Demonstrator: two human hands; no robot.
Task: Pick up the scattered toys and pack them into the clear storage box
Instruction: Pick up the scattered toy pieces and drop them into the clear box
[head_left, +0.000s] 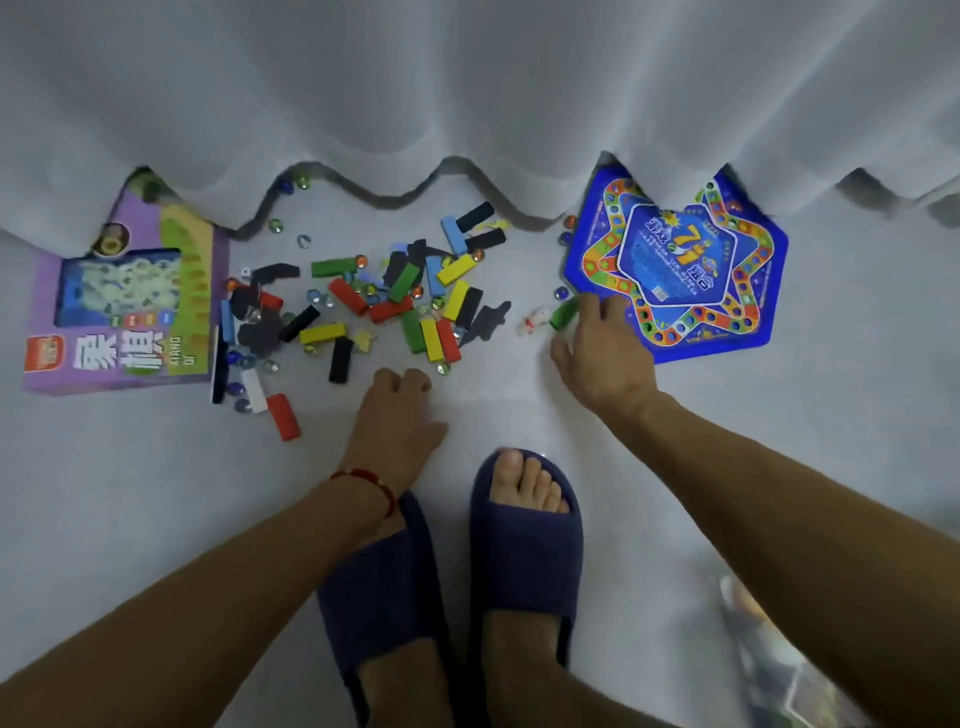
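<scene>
Head view, looking straight down past two blue slippers (524, 525) onto a pale floor (130, 493), and the gathering stage is only just under way. Toys are strewn everywhere: a heap of coloured blocks (395, 301) mixed with glass marbles (318, 296) below the hem of a white curtain (467, 78), a purple game box (130, 306) off to the left, a blue star-shaped game board (675, 270) to the right. Right hand (597, 348) reaches low, its fingers spread and relaxed, fingertips right at a green block (563, 312) by the board's edge, with a small white figure (535, 319) just beside it; nothing clamped yet, by the look of it. Left hand (395, 421) hovers near the pile, fingers loosely curled, holding nothing. The clear storage box? Possibly that blurred transparent thing at the lower right corner, but that cannot be told for sure. Next, I'd judge, the right fingers need to close round that green block, then carry it to the box.
</scene>
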